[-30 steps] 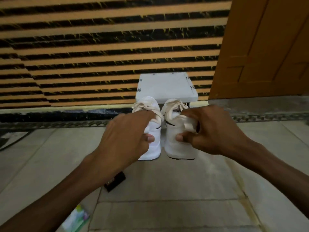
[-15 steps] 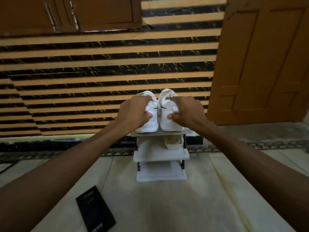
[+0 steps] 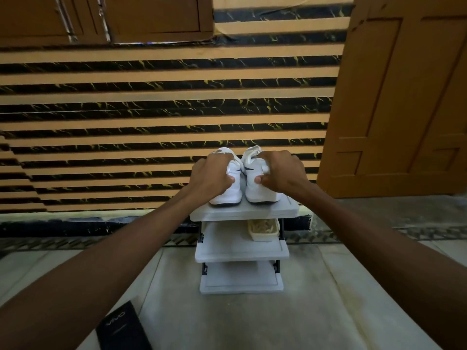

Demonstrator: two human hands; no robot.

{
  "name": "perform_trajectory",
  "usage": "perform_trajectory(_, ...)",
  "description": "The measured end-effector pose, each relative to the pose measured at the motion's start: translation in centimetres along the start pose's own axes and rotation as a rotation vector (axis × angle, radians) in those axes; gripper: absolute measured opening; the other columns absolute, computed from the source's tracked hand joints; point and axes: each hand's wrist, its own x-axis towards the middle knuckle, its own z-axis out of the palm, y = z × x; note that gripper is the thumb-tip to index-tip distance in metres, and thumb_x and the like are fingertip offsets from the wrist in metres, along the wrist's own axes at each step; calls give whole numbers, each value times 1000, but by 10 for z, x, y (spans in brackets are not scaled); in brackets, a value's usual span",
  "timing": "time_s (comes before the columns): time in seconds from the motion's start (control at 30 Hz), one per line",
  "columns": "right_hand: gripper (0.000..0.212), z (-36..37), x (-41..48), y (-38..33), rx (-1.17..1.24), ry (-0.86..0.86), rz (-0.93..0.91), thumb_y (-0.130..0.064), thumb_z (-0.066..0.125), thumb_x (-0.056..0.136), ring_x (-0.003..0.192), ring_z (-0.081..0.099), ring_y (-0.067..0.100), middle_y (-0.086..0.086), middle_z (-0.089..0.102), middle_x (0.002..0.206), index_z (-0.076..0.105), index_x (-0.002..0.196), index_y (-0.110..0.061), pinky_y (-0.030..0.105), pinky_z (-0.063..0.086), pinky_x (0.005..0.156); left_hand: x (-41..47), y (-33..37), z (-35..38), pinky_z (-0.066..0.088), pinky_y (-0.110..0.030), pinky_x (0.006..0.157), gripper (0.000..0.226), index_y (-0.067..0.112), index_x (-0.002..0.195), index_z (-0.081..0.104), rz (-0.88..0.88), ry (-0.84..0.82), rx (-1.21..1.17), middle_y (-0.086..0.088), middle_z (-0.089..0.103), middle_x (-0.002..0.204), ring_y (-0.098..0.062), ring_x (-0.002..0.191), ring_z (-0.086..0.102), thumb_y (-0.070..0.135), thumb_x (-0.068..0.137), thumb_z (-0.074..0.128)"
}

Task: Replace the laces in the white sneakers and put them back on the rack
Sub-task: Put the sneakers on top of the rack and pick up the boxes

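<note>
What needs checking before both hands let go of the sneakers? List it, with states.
1. Left sneaker sole flat on the rack's top shelf: ok.
2. Right sneaker sole flat on the same shelf: ok.
3. Heels inside the shelf's front edge: ok, both sit behind the lip.
4. Laces threaded and tied: cannot tell, the left hand and right hand cover the uppers.
5. Pair side by side, toes toward the striped wall: ok.
6. Small basket on the middle shelf clear of the sneakers: ok.
</note>
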Motion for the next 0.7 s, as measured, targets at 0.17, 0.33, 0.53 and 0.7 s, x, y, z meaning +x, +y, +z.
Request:
perform_trajectory(0.17,62,-5,3,5,-18,-107,-17,-41,74,80,105,60,24,5,64,119,51,135,-23,34,48,84,3,1,3,36,-28,72,41,16,123,56,16,-36,-23,-5,63,118,-24,106,58,26,85,68)
perform_trajectory(0.33,63,-17,-31,-1,49,68,-59,-37,75,80,103,58,22,5,45,135,45,134,-23,34,51,81,-17,-3,0,43,-35,93,51,21,125,49,-12,77,-140,-2,49,128,-21,116,47,25,81,75)
perform_trajectory(0.53,26,0,-105,-20,434,11,-157,-41,71,83,76,60,2,-12,63,88,63,103,-26,24,50,68,-116,-24,-2,47,-28,85,31,24,111,53,-117,131,-411,6,49,113,-11,103,50,22,85,70)
perform_trajectory(0.7,31,60,-169,-65,609,-274,-108,-46,74,79,73,60,-1,-13,65,83,64,101,-25,22,50,68,-227,-73,10,45,-29,84,20,19,105,59,-259,-108,-385,5,53,103,-10,96,50,21,87,69)
